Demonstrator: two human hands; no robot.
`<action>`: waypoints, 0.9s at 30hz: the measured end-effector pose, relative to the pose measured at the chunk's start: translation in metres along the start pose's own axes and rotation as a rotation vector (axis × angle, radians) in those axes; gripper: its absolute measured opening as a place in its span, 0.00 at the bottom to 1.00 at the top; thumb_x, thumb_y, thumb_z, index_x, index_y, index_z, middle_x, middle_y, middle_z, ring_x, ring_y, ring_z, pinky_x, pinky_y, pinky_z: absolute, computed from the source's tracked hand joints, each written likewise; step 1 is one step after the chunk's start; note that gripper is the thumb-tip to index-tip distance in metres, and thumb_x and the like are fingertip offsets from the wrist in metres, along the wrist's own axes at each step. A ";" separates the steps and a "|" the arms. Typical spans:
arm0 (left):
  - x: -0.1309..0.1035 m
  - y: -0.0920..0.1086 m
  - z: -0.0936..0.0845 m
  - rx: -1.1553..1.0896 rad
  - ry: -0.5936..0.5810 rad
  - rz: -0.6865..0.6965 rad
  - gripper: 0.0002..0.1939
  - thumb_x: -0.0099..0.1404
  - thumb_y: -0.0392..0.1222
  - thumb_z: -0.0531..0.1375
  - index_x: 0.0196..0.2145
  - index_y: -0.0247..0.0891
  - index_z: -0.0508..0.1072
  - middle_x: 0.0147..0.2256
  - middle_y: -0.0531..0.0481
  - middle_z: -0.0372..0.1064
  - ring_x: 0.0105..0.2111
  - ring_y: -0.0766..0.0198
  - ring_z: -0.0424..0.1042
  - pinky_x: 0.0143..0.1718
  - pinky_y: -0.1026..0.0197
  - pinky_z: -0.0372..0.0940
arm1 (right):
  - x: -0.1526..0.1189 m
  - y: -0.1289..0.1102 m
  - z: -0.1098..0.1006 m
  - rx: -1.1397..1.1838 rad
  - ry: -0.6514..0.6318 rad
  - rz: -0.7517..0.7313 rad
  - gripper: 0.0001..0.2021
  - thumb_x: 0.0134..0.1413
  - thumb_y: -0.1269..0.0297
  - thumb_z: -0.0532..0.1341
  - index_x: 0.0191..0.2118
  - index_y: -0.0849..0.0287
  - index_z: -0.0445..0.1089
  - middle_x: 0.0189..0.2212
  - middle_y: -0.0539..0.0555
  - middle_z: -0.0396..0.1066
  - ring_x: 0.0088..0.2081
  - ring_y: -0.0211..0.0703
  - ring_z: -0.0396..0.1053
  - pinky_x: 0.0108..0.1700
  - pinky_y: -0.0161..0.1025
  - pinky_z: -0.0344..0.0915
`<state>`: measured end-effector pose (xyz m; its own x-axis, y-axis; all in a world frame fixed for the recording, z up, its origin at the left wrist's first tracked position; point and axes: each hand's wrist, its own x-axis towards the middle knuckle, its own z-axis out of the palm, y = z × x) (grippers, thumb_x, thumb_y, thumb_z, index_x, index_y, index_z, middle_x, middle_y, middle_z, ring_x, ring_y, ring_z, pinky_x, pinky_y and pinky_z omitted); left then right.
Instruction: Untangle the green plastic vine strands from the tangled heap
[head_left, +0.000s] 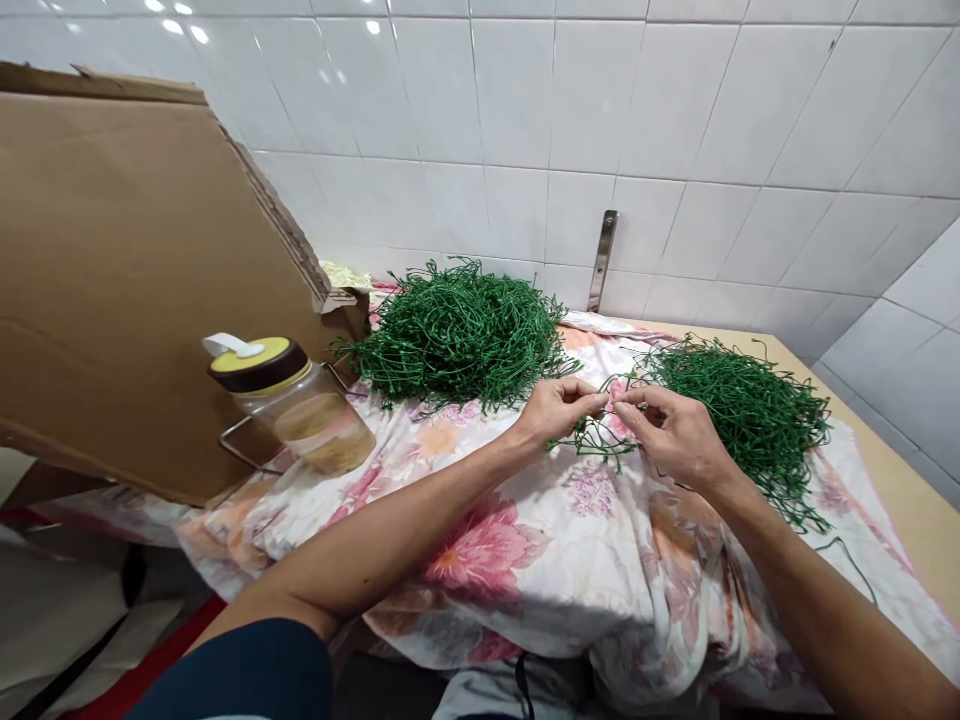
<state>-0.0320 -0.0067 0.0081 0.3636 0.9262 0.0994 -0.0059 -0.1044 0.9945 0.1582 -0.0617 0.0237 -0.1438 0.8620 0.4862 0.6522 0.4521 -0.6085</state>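
My left hand (559, 408) pinches a thin green stem near the middle of the floral cloth (592, 540). Facing it, almost touching, my right hand (671, 430) has thumb and forefinger closed on the same small bunch. Several green stems (600, 440) with small knobbed tips spread around and below the fingertips. Behind my left hand lies a large tangled pile of green stems (461, 335). Another green pile (742, 410) lies to the right, behind and beside my right hand.
A clear jar (319, 420) with a yellow and brown lid stands tilted in view at the left. Beside it leans a large cardboard box (135, 290). White wall tiles rise behind the table edge (892, 480), with a metal strip (602, 260) against them.
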 end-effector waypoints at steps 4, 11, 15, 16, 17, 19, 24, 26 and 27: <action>-0.002 0.001 0.003 -0.002 -0.008 0.026 0.25 0.49 0.60 0.71 0.27 0.32 0.76 0.22 0.51 0.70 0.20 0.72 0.61 0.20 0.67 0.53 | 0.001 0.002 0.000 0.057 0.031 -0.027 0.13 0.64 0.55 0.62 0.37 0.56 0.81 0.40 0.57 0.79 0.40 0.46 0.75 0.41 0.40 0.68; -0.002 0.000 0.004 -0.044 -0.004 -0.004 0.25 0.50 0.60 0.71 0.28 0.32 0.76 0.23 0.50 0.71 0.18 0.73 0.58 0.19 0.66 0.51 | 0.001 0.008 0.004 -0.030 -0.040 0.021 0.09 0.59 0.59 0.64 0.35 0.55 0.82 0.37 0.56 0.79 0.33 0.43 0.74 0.36 0.38 0.67; -0.003 0.000 0.005 -0.061 -0.015 -0.026 0.24 0.50 0.58 0.71 0.29 0.31 0.77 0.21 0.52 0.69 0.18 0.73 0.58 0.20 0.66 0.51 | 0.001 0.006 0.001 -0.034 -0.050 0.048 0.11 0.58 0.59 0.63 0.34 0.56 0.82 0.34 0.55 0.79 0.29 0.41 0.71 0.30 0.36 0.63; -0.003 0.000 0.005 -0.058 -0.020 -0.024 0.23 0.50 0.57 0.72 0.29 0.31 0.77 0.21 0.52 0.69 0.18 0.72 0.59 0.20 0.66 0.52 | 0.001 0.005 0.000 -0.039 -0.054 0.054 0.11 0.58 0.59 0.63 0.36 0.56 0.82 0.34 0.55 0.79 0.28 0.41 0.70 0.30 0.36 0.63; -0.003 -0.001 0.006 -0.054 -0.023 -0.018 0.22 0.50 0.56 0.72 0.29 0.31 0.77 0.21 0.51 0.69 0.19 0.72 0.60 0.21 0.66 0.53 | 0.001 0.005 -0.001 -0.044 -0.061 0.058 0.11 0.59 0.58 0.62 0.37 0.56 0.82 0.35 0.55 0.79 0.28 0.41 0.69 0.30 0.36 0.62; -0.002 -0.003 0.007 -0.051 -0.032 0.004 0.21 0.50 0.55 0.72 0.28 0.31 0.78 0.24 0.49 0.72 0.21 0.71 0.64 0.23 0.66 0.56 | 0.002 0.005 -0.004 -0.051 -0.083 0.059 0.13 0.61 0.56 0.61 0.39 0.56 0.82 0.34 0.54 0.78 0.28 0.41 0.68 0.29 0.36 0.61; -0.003 -0.012 0.012 -0.034 -0.015 0.097 0.19 0.53 0.53 0.71 0.28 0.31 0.77 0.28 0.48 0.74 0.27 0.68 0.68 0.31 0.65 0.62 | 0.002 0.005 -0.007 -0.010 -0.200 0.095 0.25 0.66 0.46 0.56 0.26 0.59 0.75 0.21 0.50 0.67 0.25 0.39 0.63 0.27 0.35 0.55; -0.004 -0.014 0.013 -0.001 0.013 0.126 0.17 0.54 0.51 0.70 0.28 0.32 0.77 0.27 0.49 0.73 0.27 0.68 0.68 0.31 0.65 0.62 | 0.002 0.003 -0.006 0.048 -0.255 0.142 0.24 0.64 0.45 0.57 0.29 0.59 0.77 0.20 0.49 0.65 0.22 0.37 0.61 0.25 0.35 0.54; -0.005 -0.015 0.013 0.013 0.021 0.139 0.16 0.55 0.50 0.70 0.29 0.32 0.77 0.28 0.50 0.73 0.28 0.68 0.68 0.32 0.66 0.62 | 0.002 0.002 -0.005 0.080 -0.278 0.166 0.22 0.63 0.45 0.59 0.32 0.59 0.79 0.20 0.48 0.65 0.21 0.36 0.59 0.24 0.35 0.53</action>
<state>-0.0214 -0.0143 -0.0080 0.3402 0.9100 0.2368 -0.0430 -0.2365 0.9707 0.1624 -0.0604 0.0265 -0.2451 0.9501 0.1931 0.6246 0.3071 -0.7180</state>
